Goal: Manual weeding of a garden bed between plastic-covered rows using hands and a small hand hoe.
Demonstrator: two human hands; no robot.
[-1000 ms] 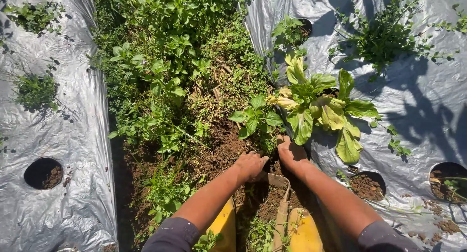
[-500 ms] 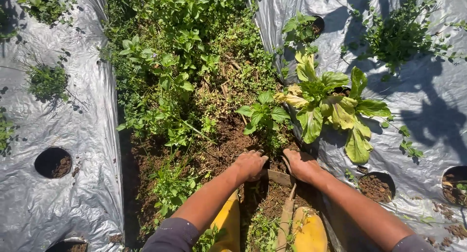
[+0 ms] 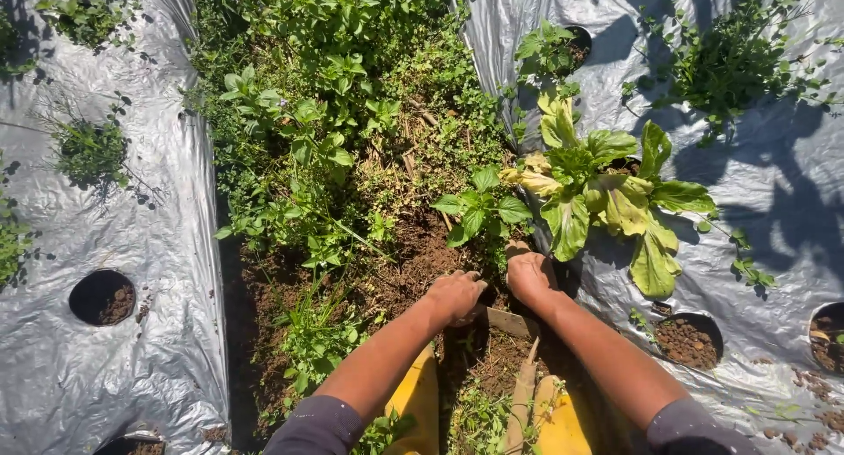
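Note:
My left hand [image 3: 454, 295] rests on bare brown soil with its fingers curled under, knuckles up. My right hand [image 3: 530, 275] is just to its right, fingers pushed down into the soil at the foot of a small broad-leaved green weed [image 3: 482, 211]. Its fingertips are hidden. Between and just below the hands lies a flat tan tool blade [image 3: 510, 321] with a wooden handle [image 3: 523, 393] running back toward me. Right of the weed, a leafy green and yellow lettuce-like plant [image 3: 607, 191] grows from the plastic sheet.
Silver plastic mulch [image 3: 158, 349] with round planting holes [image 3: 101, 297] covers the beds on both sides. Another sheet [image 3: 774, 244] lies at the right. A dense strip of weeds [image 3: 325, 130] fills the furrow ahead. My yellow boots [image 3: 418, 402] stand below the hands.
My right hand has slid forward to the foot of the small weed. The left hand stays where it was on the soil.

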